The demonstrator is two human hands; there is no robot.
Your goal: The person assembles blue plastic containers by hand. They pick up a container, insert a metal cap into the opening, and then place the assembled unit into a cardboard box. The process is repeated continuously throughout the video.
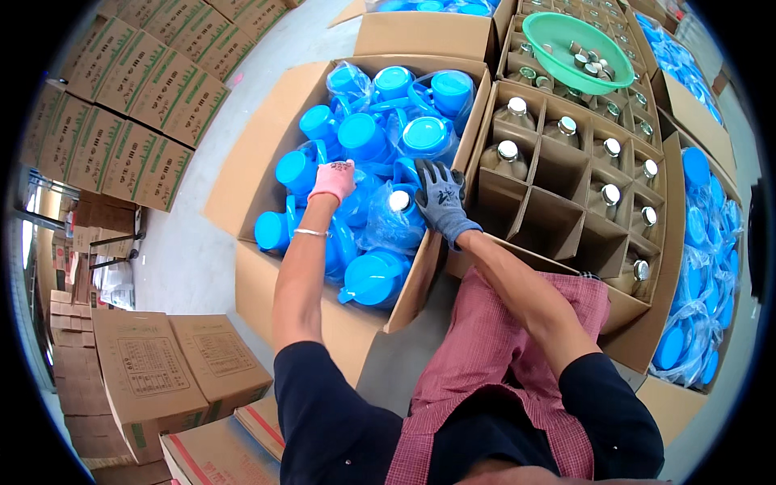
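- Nearest the camera, a red checked apron (485, 356) is seen over the lap, with both forearms reaching forward from it.
- Wide and open, the large cardboard box (259, 162) is filled with loosely heaped blue lidded jugs (364, 137) in clear plastic bags; the heap could slide if one is pulled from low down, judging by how they are stacked.
- Just to the right, a divided carton (558, 194) holds glass bottles with metal caps (507, 153); a jug swung across could knock against them, it is judged.
- Further back, a green bowl of caps (578, 52) is rested on another divided carton and could be tipped by a jolt.
- At the heap's middle, one bagged jug with a white top (398, 212) is where both hands meet.
- On it the right hand (440, 202), grey-gloved, is laid with fingers spread; the grip is not closed round anything, and slick plastic could slip.
- Beside it the left hand (333, 179), pink-gloved, is curled among the jugs; what its grip holds cannot be told.
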